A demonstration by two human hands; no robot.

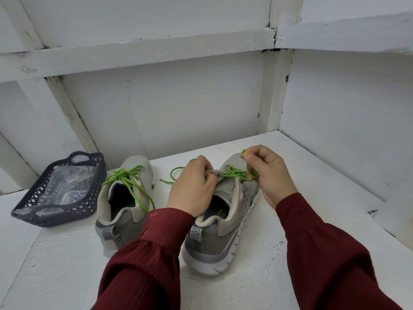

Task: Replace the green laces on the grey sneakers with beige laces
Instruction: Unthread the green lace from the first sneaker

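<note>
**A:** The right sneaker (225,220) stands on the surface (290,276), heel toward the person and toe pointing away. Its green lace (232,173) is untied but threaded through the eyelets, with one loose end trailing left.

**B:** And the hands sit either side of it. The left hand (192,186) pinches the tongue (212,173). The right hand (268,173), nearer the toe, pinches a loop of lace and lifts it.

**A:** So the pull likely runs up and away along the shoe, with the right hand leading.

**B:** The left sneaker (125,209) sits just beside, lace knotted, untouched. Further left, a dark basket (60,218) holds clear plastic. Beige laces inside? Cannot tell.
</note>
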